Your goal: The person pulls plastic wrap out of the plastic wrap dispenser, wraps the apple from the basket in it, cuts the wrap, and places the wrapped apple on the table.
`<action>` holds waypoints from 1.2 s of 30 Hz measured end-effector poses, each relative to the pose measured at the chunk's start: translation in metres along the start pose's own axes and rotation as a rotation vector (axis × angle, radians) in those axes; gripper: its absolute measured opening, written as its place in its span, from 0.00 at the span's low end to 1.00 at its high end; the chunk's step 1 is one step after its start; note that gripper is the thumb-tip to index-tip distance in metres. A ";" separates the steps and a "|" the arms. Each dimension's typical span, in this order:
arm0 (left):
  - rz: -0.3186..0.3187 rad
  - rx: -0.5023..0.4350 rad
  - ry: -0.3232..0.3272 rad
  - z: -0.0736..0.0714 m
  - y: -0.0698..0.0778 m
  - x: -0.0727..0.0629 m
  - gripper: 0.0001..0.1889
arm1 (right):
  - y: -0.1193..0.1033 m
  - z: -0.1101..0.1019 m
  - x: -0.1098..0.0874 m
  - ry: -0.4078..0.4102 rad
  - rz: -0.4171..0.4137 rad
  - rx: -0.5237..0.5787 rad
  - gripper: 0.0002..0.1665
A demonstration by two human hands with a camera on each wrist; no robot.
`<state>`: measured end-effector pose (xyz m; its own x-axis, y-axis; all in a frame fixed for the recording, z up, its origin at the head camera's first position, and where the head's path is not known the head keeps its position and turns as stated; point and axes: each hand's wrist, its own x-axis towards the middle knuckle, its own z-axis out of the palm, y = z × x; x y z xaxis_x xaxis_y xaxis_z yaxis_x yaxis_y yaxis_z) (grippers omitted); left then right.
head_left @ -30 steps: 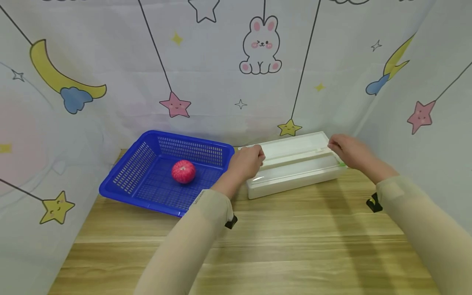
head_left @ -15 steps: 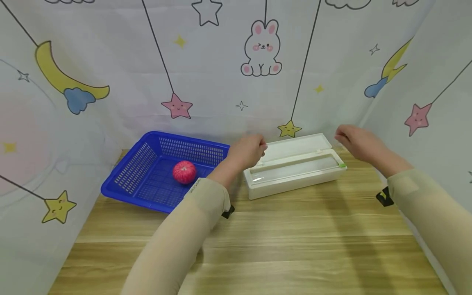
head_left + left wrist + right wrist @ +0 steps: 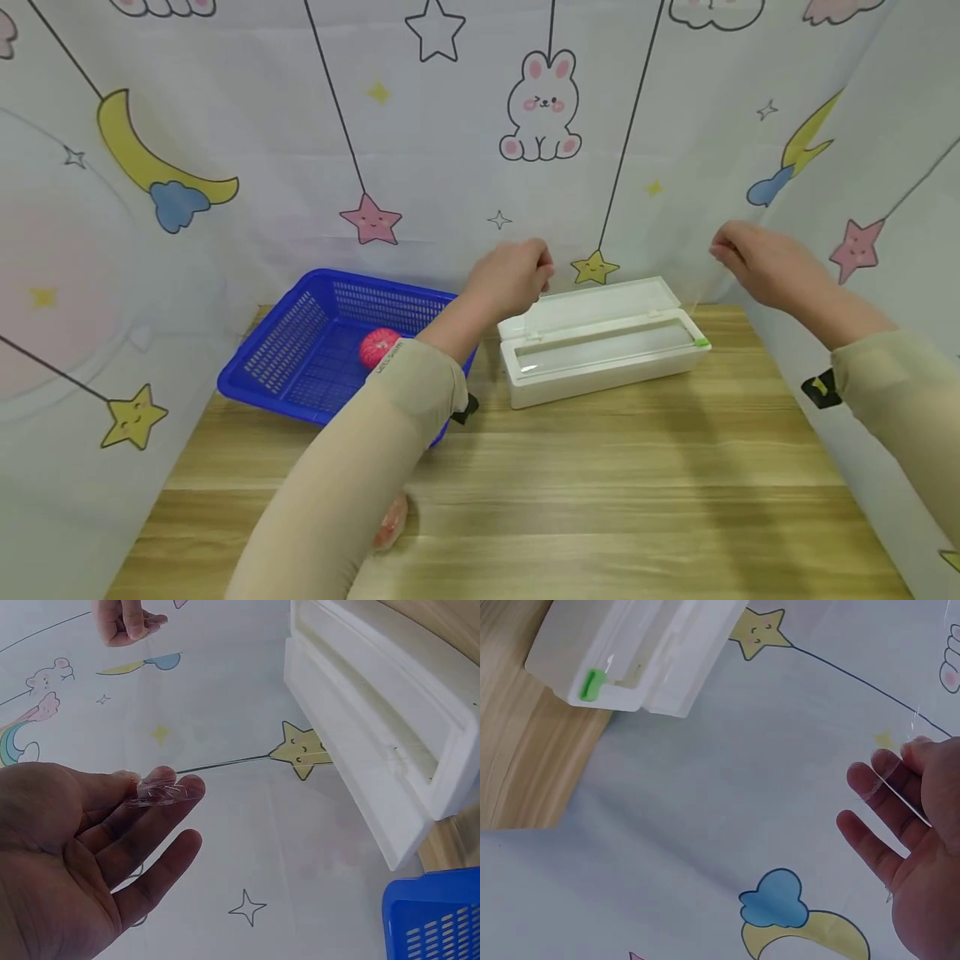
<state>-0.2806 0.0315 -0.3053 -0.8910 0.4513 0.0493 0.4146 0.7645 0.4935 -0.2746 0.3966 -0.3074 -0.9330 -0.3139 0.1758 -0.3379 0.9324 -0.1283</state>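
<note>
Clear cling film (image 3: 161,793) shows crumpled between the thumb and fingertips of my left hand (image 3: 510,279). My right hand (image 3: 772,262) pinches a thin transparent edge of film, seen in the right wrist view at the fingertips (image 3: 870,771). Both hands are raised apart, the left above the left end of a white cling film dispenser (image 3: 607,379) and the right beyond its right end. The dispenser's lid (image 3: 600,304) is tipped back, and a green slider (image 3: 701,342) sits at its right end. Between the hands, the film is nearly invisible against the backdrop.
A blue plastic basket (image 3: 292,408) stands left of the dispenser, holding a round red-and-white item (image 3: 377,346) partly behind my left sleeve. Another pinkish item in shiny clear film (image 3: 392,525) shows beside my left forearm. A printed white curtain (image 3: 450,167) surrounds the wooden table (image 3: 600,500).
Both hands have risen from the dispenser, and the right has also moved outward to the right. The pinkish film-covered item has come into sight beside my left forearm.
</note>
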 end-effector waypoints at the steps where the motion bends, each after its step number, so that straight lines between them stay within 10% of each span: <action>1: 0.001 -0.001 0.002 -0.003 0.002 0.000 0.09 | 0.001 -0.003 -0.001 0.009 -0.002 -0.003 0.11; 36: 0.196 -0.011 0.128 -0.078 0.070 -0.040 0.09 | -0.020 -0.095 -0.047 0.397 0.067 -0.050 0.14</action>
<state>-0.2300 0.0307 -0.2052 -0.8102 0.5281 0.2544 0.5805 0.6629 0.4728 -0.2121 0.4100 -0.2205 -0.8294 -0.1678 0.5328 -0.2625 0.9590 -0.1065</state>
